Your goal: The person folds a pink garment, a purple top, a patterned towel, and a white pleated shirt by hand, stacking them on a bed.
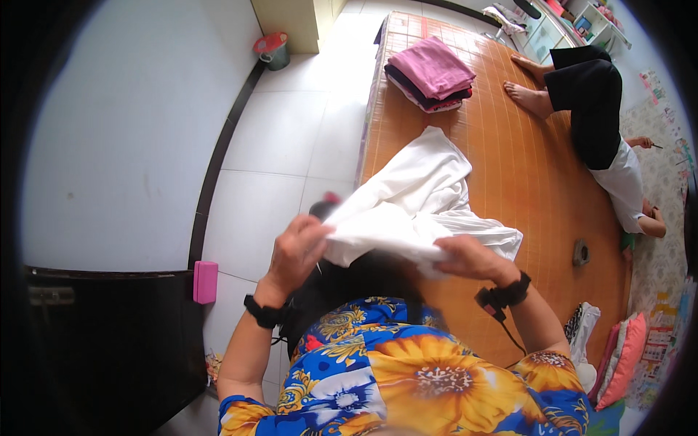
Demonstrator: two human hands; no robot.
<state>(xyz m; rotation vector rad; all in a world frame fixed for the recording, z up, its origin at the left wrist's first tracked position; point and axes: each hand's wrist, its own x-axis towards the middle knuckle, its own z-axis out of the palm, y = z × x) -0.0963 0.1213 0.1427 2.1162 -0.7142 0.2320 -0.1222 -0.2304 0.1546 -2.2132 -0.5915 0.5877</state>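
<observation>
A white cloth garment [414, 191] stretches between my two hands, its far part spread on the bamboo-like mat [501, 180] of the bed. My left hand [297, 248] grips its near left edge, over the side of the bed. On the near right edge, my right hand [471, 257] pinches the fabric, slightly blurred. Pleated or ribbed folds show at the garment's right side; its exact kind cannot be told. Beyond it sits a stack of folded clothes [431, 73], pink on top with dark and patterned pieces beneath.
Another person [589, 109] in black trousers lies along the bed's right side. A small grey object [581, 253] rests on the mat. Pillows [621, 359] and crumpled clothes [582, 332] lie near right. At left stand a dark cabinet [109, 343], a pink box [205, 282] and a lidded bin [274, 52].
</observation>
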